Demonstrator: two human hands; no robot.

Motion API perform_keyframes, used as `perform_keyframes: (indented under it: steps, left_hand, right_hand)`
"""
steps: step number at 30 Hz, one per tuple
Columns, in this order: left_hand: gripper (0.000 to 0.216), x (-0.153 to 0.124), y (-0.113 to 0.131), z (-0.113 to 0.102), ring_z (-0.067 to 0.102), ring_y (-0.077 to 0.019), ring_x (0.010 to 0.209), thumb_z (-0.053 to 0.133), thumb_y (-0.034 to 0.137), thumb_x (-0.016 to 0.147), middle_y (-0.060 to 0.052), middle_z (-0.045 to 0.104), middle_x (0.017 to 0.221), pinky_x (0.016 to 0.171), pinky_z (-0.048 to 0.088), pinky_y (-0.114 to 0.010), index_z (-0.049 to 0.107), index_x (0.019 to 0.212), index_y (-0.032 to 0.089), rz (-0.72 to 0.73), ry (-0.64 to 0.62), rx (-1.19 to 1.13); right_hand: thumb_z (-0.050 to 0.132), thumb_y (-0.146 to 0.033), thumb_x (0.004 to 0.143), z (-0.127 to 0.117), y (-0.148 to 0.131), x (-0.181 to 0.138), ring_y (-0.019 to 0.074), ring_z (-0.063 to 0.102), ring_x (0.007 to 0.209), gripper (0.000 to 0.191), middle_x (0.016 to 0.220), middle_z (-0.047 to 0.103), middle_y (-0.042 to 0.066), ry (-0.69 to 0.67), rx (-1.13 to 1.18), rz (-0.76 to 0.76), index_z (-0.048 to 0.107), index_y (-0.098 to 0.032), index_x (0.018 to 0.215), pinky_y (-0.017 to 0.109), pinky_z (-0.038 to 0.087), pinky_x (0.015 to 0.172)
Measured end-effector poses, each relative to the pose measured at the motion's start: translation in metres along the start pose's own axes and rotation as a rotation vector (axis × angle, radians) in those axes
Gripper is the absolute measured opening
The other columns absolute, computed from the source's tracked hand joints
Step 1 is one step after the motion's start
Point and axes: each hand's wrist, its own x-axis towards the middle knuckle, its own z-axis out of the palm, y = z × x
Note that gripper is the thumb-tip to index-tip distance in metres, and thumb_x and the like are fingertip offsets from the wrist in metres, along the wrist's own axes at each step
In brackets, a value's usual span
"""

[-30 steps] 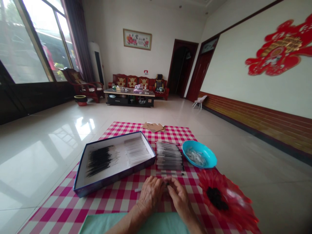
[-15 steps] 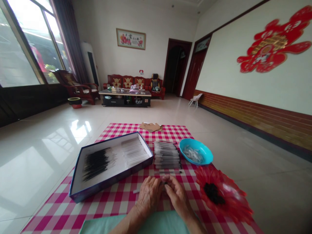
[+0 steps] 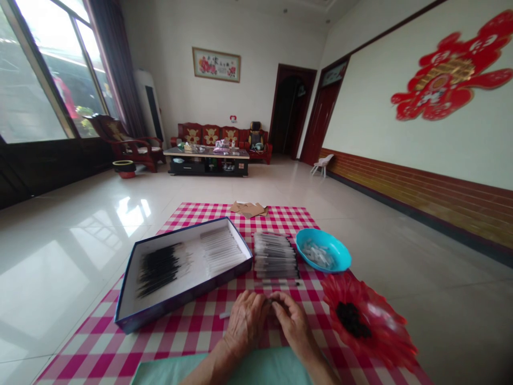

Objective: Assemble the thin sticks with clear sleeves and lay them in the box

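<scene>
My left hand (image 3: 247,315) is closed around a pen; its pale translucent barrel (image 3: 224,315) sticks out on the left. The fingers of my right hand (image 3: 292,316) are pinched at the other end of that pen, against my left fingertips. What lies between the right fingertips is mostly hidden, though something small and dark shows there. Just beyond my hands lies a row of translucent pens (image 3: 276,255) with dark ends, and a single pen (image 3: 278,283) lies apart at its near side.
Left, a shallow box (image 3: 180,299) holds black pen refills (image 3: 160,270) and clear tubes (image 3: 220,248). Right, a blue bowl (image 3: 343,256) contains translucent caps (image 3: 318,254). Nearer, a red flower-shaped dish (image 3: 385,326) holds small black pieces (image 3: 352,320). Cardboard scraps (image 3: 249,209) lie on the checked tablecloth (image 3: 160,342).
My right fingers have closed in slightly toward the left hand, and the dark piece between them is less visible. The pen stays in my left hand.
</scene>
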Motion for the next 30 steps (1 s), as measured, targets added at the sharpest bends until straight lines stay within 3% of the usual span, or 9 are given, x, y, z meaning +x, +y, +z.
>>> perform_keyframes:
  steps: [3,8,14,21,25,30]
  left_hand:
    - [0.019,0.000,0.000,0.000,0.051,-0.0151,0.064,0.038,0.015,0.091,0.000,0.055,0.068,0.069,0.040,-0.030,0.050,0.077,0.021,-0.020,0.016,-0.008]
    - [0.021,0.002,0.001,-0.001,0.050,-0.0154,0.063,0.039,0.014,0.090,0.000,0.054,0.066,0.065,0.039,-0.029,0.048,0.072,0.021,-0.009,-0.002,0.010]
    - [0.021,0.000,0.000,0.001,0.051,-0.0150,0.063,0.039,0.016,0.090,0.000,0.053,0.065,0.066,0.040,-0.029,0.048,0.073,0.021,-0.028,0.014,0.006]
    - [0.022,0.000,0.001,0.000,0.053,-0.0146,0.065,0.037,0.016,0.091,0.000,0.055,0.068,0.070,0.042,-0.030,0.051,0.074,0.021,-0.039,0.002,0.003]
    - [0.021,0.001,-0.002,0.000,0.055,-0.0155,0.069,0.037,0.018,0.092,-0.002,0.058,0.073,0.072,0.043,-0.031,0.057,0.091,0.021,-0.022,0.005,-0.030]
    - [0.025,-0.001,-0.007,0.004,0.056,-0.0174,0.069,0.040,0.017,0.090,-0.003,0.059,0.074,0.070,0.044,-0.031,0.056,0.109,0.022,0.012,0.009,-0.005]
  right_hand:
    - [0.067,-0.051,0.070,0.000,-0.002,0.001,0.0249,0.066,0.082,0.041,0.090,0.070,0.008,0.036,0.032,0.019,0.064,-0.019,0.096,0.032,0.053,0.069]
    - [0.059,-0.054,0.076,0.003,0.000,0.001,0.0186,0.061,0.057,0.035,0.067,0.065,0.002,0.031,-0.063,0.078,0.065,-0.021,0.083,0.026,0.048,0.050]
    - [0.065,-0.049,0.072,-0.001,-0.001,-0.001,0.0172,0.059,0.059,0.030,0.067,0.063,0.001,0.031,0.000,0.041,0.064,-0.021,0.082,0.025,0.047,0.051]
    - [0.067,-0.047,0.070,-0.003,-0.003,0.001,0.0173,0.058,0.061,0.033,0.066,0.063,0.001,0.129,0.047,0.060,0.065,-0.019,0.085,0.025,0.047,0.054]
    - [0.061,-0.050,0.075,0.001,-0.003,-0.002,0.0163,0.057,0.056,0.034,0.063,0.063,0.000,0.135,-0.061,0.005,0.066,-0.019,0.087,0.025,0.047,0.051]
    - [0.056,-0.045,0.080,0.000,-0.020,-0.007,0.0177,0.062,0.063,0.029,0.077,0.069,0.004,0.144,-0.181,-0.090,0.065,-0.019,0.090,0.025,0.050,0.057]
